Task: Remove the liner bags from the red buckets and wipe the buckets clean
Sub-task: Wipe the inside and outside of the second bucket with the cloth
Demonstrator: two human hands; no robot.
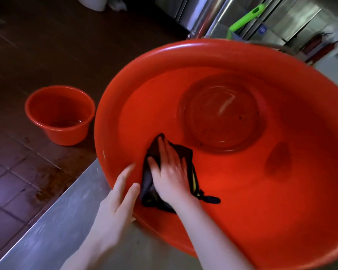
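large red bucket (281, 191), centre right: unlined, wiping in progress. right hand (170, 172) flat on dark cloth (185, 154) against inner wall; left hand (117, 199) straight-fingered at rim. small red bucket (66, 135), left: unlined, apparently unwiped.

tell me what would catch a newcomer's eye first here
The large red bucket fills the right of the view on the steel counter. Against its near inner wall the right hand presses a dark cloth, the left hand on the rim. A smaller red bucket stands on the tiled floor at left.
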